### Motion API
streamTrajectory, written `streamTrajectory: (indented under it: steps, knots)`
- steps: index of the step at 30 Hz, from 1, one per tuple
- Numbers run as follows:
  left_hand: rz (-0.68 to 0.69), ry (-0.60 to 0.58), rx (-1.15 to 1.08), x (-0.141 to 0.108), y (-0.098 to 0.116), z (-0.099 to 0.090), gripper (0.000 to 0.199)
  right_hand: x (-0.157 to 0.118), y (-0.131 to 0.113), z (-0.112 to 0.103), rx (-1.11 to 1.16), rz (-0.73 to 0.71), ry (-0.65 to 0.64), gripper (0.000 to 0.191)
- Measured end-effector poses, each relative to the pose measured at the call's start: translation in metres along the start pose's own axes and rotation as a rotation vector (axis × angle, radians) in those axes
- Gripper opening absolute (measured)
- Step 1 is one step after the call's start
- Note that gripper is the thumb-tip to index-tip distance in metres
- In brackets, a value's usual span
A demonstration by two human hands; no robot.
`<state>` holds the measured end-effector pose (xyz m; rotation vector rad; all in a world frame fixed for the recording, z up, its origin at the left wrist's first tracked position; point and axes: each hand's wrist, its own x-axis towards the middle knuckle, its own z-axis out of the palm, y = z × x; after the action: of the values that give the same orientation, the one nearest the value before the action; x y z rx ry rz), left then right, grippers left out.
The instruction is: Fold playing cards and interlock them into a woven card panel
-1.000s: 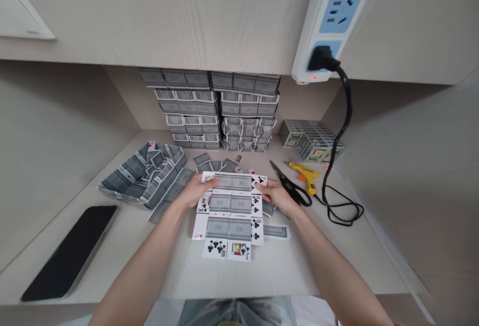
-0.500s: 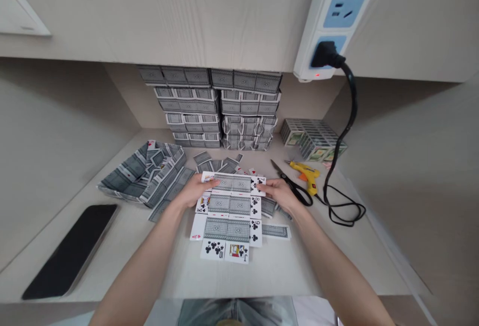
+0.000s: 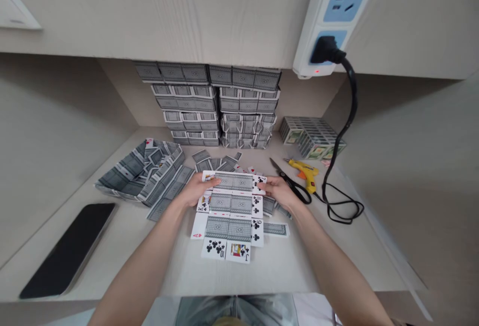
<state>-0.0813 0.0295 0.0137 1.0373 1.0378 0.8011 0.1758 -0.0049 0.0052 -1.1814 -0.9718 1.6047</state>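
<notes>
In front of me lies a panel of joined playing cards [image 3: 229, 203], some showing patterned grey backs and others faces, such as clubs and an ace of hearts. My left hand [image 3: 196, 189] pinches its far left corner, thumb on top. The far right corner, by a seven of clubs, is gripped by my right hand [image 3: 279, 190]. Under the panel's right side, a strip of folded card [image 3: 277, 230] pokes out. Loose cards [image 3: 213, 163] are scattered just beyond both hands, some partly hidden by the panel.
At left stand a card-built tray [image 3: 123, 181] and a black phone [image 3: 69, 248]. Card-built boxes [image 3: 187, 101] are stacked at the back. To the right are scissors [image 3: 295, 189], a yellow glue gun [image 3: 307, 172], card packs [image 3: 314, 136] and a black cord [image 3: 352, 101] from a power strip [image 3: 337, 27].
Both hands keep their hold on the far corners of the card panel, which has hardly moved. The whole view has shifted slightly.
</notes>
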Motion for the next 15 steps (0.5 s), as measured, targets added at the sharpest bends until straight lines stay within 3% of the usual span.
streamTrajectory:
  steps: [15]
  knots:
    - [0.051,0.082,0.150,-0.0033,0.0036,0.0069,0.031,-0.0005,-0.0025,0.0047,-0.067,-0.004,0.012,0.026]
